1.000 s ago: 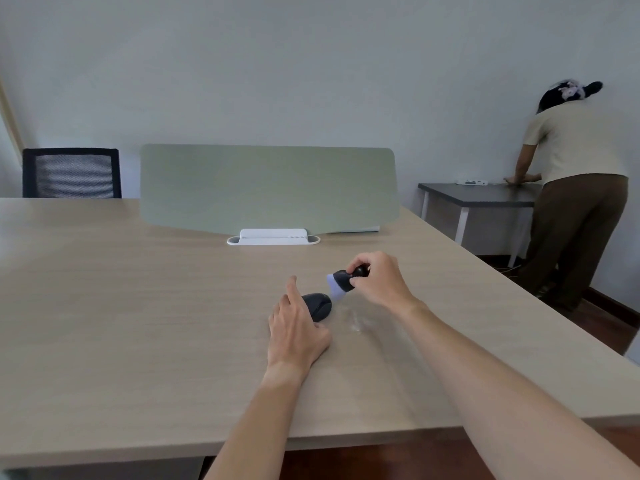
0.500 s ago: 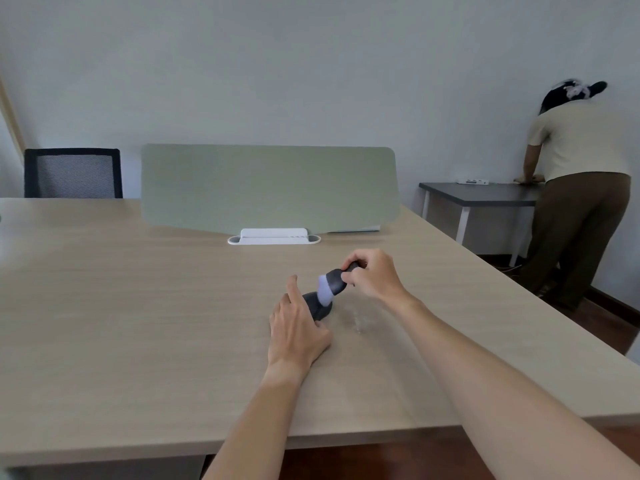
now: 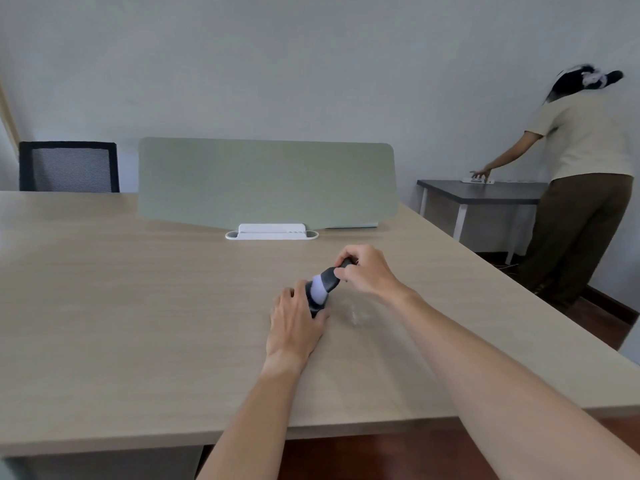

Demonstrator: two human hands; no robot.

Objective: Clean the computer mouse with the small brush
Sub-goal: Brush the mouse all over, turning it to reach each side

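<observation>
Brushing the computer mouse (image 3: 313, 304) on the bench (image 3: 138, 323), near its front edge.

The pale bristles of the small brush (image 3: 323, 284) lie on top of the mouse; the right hand (image 3: 367, 273) is closed around its dark handle, and the left hand (image 3: 294, 323) is closed on the mouse's side, holding it down. I think short, light strokes away from the left hand work best, with the mouse kept firmly still.

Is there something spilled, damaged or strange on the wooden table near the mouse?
One thing stands out: a faint whitish smear lies on the table, just right of the mouse. It could be dust or a glare; the picture cannot settle which. The left hand holds the mouse, and the right hand holds the brush on it.
</observation>
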